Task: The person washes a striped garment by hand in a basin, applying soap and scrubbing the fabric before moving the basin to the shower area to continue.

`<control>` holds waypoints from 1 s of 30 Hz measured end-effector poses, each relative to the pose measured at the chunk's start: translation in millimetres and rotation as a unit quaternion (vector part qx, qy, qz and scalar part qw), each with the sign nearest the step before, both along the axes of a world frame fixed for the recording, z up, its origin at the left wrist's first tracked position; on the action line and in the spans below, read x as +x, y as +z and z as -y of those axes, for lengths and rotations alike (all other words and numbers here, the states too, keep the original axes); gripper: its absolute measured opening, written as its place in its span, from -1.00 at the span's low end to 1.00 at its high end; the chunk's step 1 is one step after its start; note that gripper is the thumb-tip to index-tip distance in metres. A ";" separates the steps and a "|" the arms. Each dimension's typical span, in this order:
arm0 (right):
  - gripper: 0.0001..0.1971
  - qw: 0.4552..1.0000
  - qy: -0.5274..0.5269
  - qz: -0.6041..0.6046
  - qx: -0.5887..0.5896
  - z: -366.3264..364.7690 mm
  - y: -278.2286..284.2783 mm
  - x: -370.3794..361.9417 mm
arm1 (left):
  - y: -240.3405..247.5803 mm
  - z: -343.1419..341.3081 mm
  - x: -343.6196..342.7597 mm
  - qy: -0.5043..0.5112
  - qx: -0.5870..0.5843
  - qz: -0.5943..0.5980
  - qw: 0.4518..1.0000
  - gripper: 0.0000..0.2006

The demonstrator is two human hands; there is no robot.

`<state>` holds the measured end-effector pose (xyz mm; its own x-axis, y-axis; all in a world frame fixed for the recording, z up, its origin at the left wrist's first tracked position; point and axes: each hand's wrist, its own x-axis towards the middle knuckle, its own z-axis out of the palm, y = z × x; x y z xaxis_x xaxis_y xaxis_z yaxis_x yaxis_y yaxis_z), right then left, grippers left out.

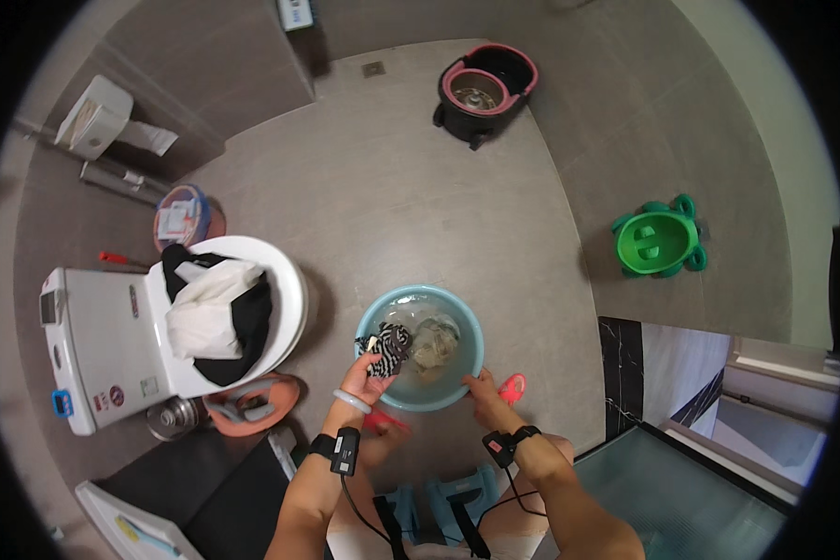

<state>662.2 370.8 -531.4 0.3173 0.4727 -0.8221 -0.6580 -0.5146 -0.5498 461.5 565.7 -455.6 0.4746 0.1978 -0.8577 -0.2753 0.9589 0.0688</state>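
A light blue basin (479,322) with water in it stands on the floor before me. My left hand (368,376) is closed on a black-and-white striped cloth (391,347) at the basin's left side. Beside that cloth, a pale beige-grey cloth (435,342) lies in the water. The basin's lower right rim is gripped by my right hand (481,392), whose fingertips are partly hidden. Both wrists carry small black devices on straps with cables, and a pale bangle circles my left wrist.
Left of the basin is a white toilet (295,308) with black and white clothing (217,313) on its lid. A mop bucket (485,91) stands far off. On the right wall hangs a green child's potty (658,243). Below me is a light blue stool (467,495).
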 end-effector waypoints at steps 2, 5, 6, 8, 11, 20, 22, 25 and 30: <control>-0.75 1.000 -0.001 0.002 -0.001 -0.5 -21.5 13.6 | -19.1 0.8 17.3 -0.011 0.003 0.003 1.000 -0.76; -0.74 1.000 -0.001 -0.008 -0.015 0.2 -41.7 27.9 | -34.8 5.6 39.6 -0.027 0.009 -0.013 1.000 -0.76; -0.74 0.999 0.000 -0.023 -0.026 -3.3 -43.2 28.6 | -35.7 6.9 42.1 -0.027 0.009 -0.016 0.999 -0.76; -0.75 0.999 -0.028 -0.032 -0.011 -11.3 -43.4 31.6 | -34.5 8.7 47.3 -0.027 -0.011 -0.018 0.999 -0.72; -0.77 0.997 -0.077 -0.026 0.002 -21.3 -35.2 41.4 | -17.2 7.2 63.6 -0.022 -0.015 -0.015 1.000 -0.71; -0.75 0.994 -0.095 0.022 0.054 -95.9 67.5 142.1 | 93.9 -40.5 167.7 0.023 0.016 0.013 1.000 -0.71; -0.75 0.992 -0.091 0.045 0.072 -114.5 90.0 177.1 | 113.0 -58.6 201.0 0.026 0.019 0.023 0.999 -0.72; -0.74 0.992 -0.057 0.092 0.057 -152.9 122.7 217.1 | 136.0 -90.3 245.4 0.054 0.008 0.064 0.996 -0.74; -0.72 0.996 -0.084 0.024 0.024 -209.9 156.1 281.1 | 174.3 -170.8 319.0 0.059 0.016 0.109 0.992 -0.72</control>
<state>943.2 580.7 -375.3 0.4334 0.4485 -0.7817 -0.7048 -0.3719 -0.6041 780.6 736.5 -281.2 0.6207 0.2885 -0.7290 -0.3965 0.9177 0.0256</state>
